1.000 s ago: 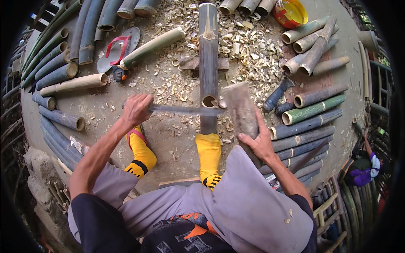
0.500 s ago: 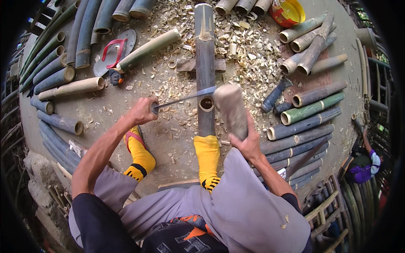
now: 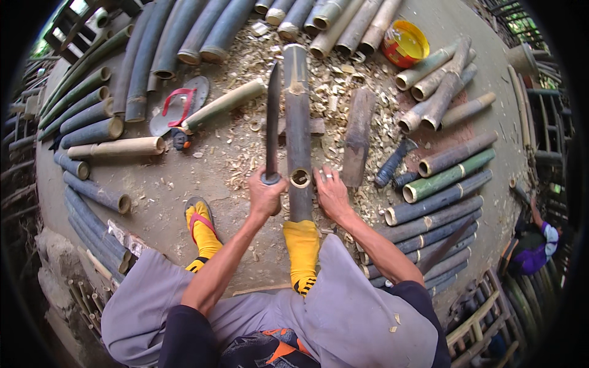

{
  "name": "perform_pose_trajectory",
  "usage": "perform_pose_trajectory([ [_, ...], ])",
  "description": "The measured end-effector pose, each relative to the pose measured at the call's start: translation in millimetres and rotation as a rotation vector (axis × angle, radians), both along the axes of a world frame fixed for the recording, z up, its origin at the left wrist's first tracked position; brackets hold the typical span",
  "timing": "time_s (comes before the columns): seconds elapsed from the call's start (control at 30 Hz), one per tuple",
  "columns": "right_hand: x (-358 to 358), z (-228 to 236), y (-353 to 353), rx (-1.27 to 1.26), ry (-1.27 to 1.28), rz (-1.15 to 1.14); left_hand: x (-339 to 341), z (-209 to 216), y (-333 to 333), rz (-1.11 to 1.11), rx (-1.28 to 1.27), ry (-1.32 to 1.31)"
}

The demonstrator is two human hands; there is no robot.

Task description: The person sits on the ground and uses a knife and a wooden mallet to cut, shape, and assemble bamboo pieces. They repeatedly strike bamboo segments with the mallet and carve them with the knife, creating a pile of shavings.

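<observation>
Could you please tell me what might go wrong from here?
The long knife in the left hand is near the ungloved right hand beside the bamboo tube; a slip might cut it. The right foot, in only a sock, is at the tube's near end, so a stray blade could hurt it. The round tube crosses a wooden block and might roll.

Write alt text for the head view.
A person's left hand grips a machete beside a bamboo tube with a round hole; the right hand is at the tube's other side. A yellow-socked foot rests on the tube's near end, with pale chips and more tubes around.
</observation>
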State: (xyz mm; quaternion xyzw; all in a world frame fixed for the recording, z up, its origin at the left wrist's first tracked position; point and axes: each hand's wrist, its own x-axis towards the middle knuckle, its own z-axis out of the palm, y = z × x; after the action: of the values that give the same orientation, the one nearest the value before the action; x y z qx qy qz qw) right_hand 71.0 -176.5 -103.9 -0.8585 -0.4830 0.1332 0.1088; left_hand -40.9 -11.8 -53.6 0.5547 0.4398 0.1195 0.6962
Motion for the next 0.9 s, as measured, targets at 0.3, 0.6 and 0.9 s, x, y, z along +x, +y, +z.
perform_pose_trajectory([
  [0.3, -1, 19, -26, 0.001, 0.412, -0.076, -31, -9, -7, 0.143, 0.054, 0.036],
  [0.6, 39, 53, -29, -0.628, 0.395, 0.352, -34, -10, -7, 0.223, 0.001, 0.02],
  [0.9, 114, 247, 213, 0.9, 0.34, 0.284, -28, -10, -5, 0.251, 0.04, -0.004],
])
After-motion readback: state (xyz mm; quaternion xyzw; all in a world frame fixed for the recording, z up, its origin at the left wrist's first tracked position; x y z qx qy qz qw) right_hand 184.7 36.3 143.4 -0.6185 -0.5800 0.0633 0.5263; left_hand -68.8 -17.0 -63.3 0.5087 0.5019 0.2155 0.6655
